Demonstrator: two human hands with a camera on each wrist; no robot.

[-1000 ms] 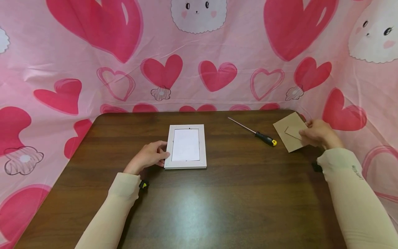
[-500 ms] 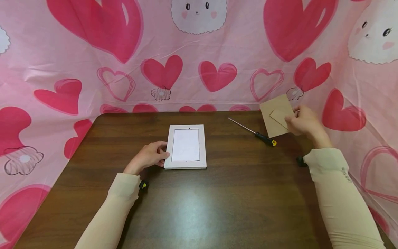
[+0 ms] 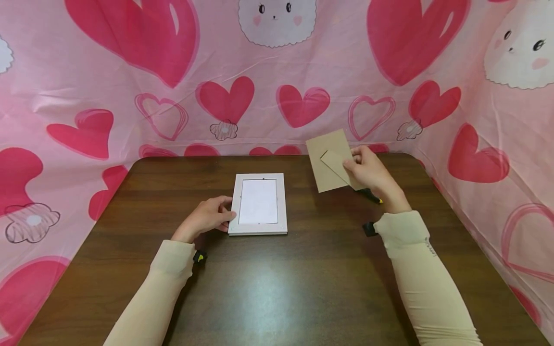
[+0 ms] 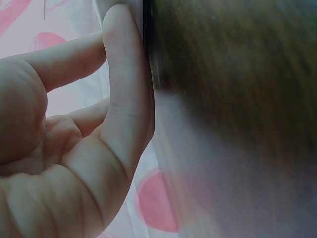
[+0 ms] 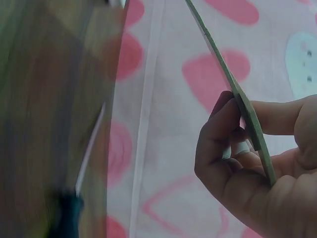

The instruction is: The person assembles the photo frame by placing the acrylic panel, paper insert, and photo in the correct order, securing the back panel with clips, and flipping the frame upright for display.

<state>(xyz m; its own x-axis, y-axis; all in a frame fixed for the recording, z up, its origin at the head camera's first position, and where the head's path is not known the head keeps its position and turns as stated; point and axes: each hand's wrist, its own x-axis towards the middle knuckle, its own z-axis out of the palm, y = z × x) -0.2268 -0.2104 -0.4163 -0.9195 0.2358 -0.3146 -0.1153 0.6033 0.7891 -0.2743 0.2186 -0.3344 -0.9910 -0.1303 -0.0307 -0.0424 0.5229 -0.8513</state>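
Note:
A white picture frame (image 3: 281, 206) lies on the brown table, a white sheet (image 3: 258, 202) showing in its opening. My left hand (image 3: 209, 215) holds its left edge, with the thumb on the rim and the other fingers at the side. To the right, my right hand (image 3: 370, 168) pinches a tan backing board (image 3: 322, 168) with a flap stand on its face. The board is raised over the table and seen edge-on in the right wrist view, between thumb and curled fingers (image 5: 218, 153). Under the right hand lies a screwdriver (image 3: 371, 195), mostly hidden in the head view.
The wooden table (image 3: 268, 288) reaches back to a pink cloth (image 3: 264, 113) printed with hearts, which hangs behind it and at both sides. In the right wrist view the screwdriver's shaft (image 5: 89, 151) points toward the table's far edge.
My right hand has carried the backing board up from the right side and leftward, and now covers much of the screwdriver. The left hand and the picture frame have stayed put.

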